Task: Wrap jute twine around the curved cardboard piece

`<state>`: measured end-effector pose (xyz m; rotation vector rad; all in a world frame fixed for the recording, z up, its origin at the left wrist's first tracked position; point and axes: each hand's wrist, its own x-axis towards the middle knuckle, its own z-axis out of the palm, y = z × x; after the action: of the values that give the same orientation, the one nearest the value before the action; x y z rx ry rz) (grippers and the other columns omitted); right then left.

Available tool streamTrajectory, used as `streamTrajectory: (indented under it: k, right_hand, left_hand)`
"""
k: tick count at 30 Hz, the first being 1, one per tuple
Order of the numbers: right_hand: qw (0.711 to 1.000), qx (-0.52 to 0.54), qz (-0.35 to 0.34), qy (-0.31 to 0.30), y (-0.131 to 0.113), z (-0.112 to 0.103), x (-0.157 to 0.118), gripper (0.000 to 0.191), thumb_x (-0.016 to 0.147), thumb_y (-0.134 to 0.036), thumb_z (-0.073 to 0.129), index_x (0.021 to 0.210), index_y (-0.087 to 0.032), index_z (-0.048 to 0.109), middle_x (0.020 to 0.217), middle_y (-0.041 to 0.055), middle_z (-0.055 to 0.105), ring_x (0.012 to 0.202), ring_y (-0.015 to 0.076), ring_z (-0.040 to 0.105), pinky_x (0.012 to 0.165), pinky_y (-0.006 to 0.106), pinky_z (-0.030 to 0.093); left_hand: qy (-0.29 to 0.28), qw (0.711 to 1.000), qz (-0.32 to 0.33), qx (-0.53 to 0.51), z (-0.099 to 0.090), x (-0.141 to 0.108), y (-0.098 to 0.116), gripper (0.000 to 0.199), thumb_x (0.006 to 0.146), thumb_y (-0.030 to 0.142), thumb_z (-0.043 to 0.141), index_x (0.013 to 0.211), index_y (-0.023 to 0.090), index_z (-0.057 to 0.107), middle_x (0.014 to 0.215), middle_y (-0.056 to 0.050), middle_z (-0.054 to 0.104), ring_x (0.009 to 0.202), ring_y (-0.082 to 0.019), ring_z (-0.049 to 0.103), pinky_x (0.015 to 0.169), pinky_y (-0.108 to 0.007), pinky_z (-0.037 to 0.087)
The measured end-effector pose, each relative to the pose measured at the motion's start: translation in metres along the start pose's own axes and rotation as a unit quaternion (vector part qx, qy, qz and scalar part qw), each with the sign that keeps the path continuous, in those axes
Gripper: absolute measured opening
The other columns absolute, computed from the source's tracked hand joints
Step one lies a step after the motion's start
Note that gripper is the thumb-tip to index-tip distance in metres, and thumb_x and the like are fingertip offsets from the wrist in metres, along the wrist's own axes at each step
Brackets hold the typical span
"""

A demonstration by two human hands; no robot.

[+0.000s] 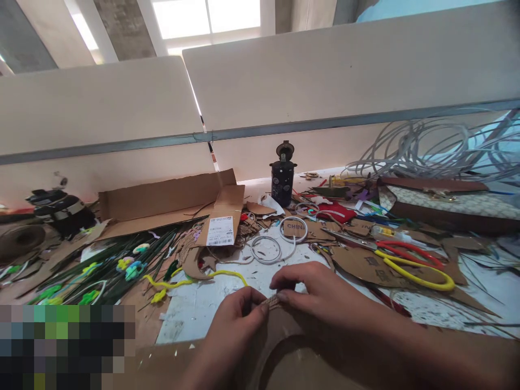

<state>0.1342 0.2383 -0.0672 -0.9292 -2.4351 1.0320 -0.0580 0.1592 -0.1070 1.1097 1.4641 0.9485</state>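
At the near edge of the table, my left hand (239, 319) pinches the upper edge of a curved cardboard piece (280, 330) between thumb and fingers. Brown twine (274, 301) lies across that edge, between the two hands. My right hand (311, 287) bends over the same spot from the right, thumb and fingertips pressed on the twine. The lower part of the cardboard curves round a darker opening and is partly hidden by my forearms. Just beyond my left hand runs a yellow fuzzy pipe cleaner (229, 273).
Scissors (406, 260) with red and yellow handles lie at right among cardboard scraps. Two white wire rings (266, 249), a dark open-lidded bottle (282, 181) and a cardboard box (162, 208) are ahead. A handbag (439, 206) and coiled tubing (422, 149) sit back right. Pipe-cleaner flowers (132, 268) lie left.
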Motion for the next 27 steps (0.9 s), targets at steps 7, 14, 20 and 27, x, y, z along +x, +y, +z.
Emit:
streamTrajectory:
  k: [7, 14, 20, 27]
  right_hand:
    - [0.999, 0.032, -0.004, -0.007, 0.003, -0.001, 0.003, 0.027, 0.077, -0.004, 0.056, 0.088, -0.021, 0.075, 0.085, -0.0008, 0.075, 0.081, 0.0159, 0.067, 0.073, 0.024, 0.046]
    - [0.991, -0.087, -0.089, 0.050, -0.001, 0.004, -0.003, 0.013, 0.083, -0.009, 0.064, 0.084, -0.020, 0.071, 0.094, 0.0033, 0.066, 0.089, 0.0185, 0.060, 0.079, 0.028, 0.043]
    - [0.954, -0.237, -0.171, 0.070, 0.001, 0.017, -0.006, 0.014, 0.089, -0.011, 0.057, 0.081, -0.018, 0.065, 0.086, 0.0042, 0.063, 0.080, 0.0189, 0.054, 0.071, 0.032, 0.037]
    - [0.911, -0.329, -0.216, 0.122, 0.008, 0.029, -0.003, 0.014, 0.082, -0.003, 0.062, 0.081, -0.016, 0.065, 0.082, 0.0053, 0.064, 0.076, 0.0208, 0.053, 0.069, 0.033, 0.039]
  left_hand:
    - [-0.020, 0.999, -0.017, -0.025, -0.002, -0.001, 0.001, 0.023, 0.075, 0.037, 0.069, 0.081, 0.014, 0.071, 0.072, -0.003, 0.064, 0.068, -0.017, 0.053, 0.060, -0.025, 0.036]
    - [0.017, 0.998, -0.028, -0.060, -0.004, 0.002, 0.009, 0.027, 0.063, 0.040, 0.075, 0.071, 0.015, 0.067, 0.067, -0.002, 0.060, 0.065, -0.017, 0.051, 0.060, -0.026, 0.036]
    - [0.010, 0.998, -0.019, -0.063, -0.003, 0.004, 0.002, 0.023, 0.065, 0.036, 0.074, 0.072, 0.015, 0.069, 0.068, -0.004, 0.062, 0.067, -0.018, 0.052, 0.061, -0.026, 0.037]
    - [0.016, 0.998, -0.012, -0.052, -0.002, 0.004, 0.001, 0.018, 0.066, 0.033, 0.070, 0.071, 0.016, 0.067, 0.070, -0.004, 0.062, 0.070, -0.019, 0.052, 0.064, -0.027, 0.037]
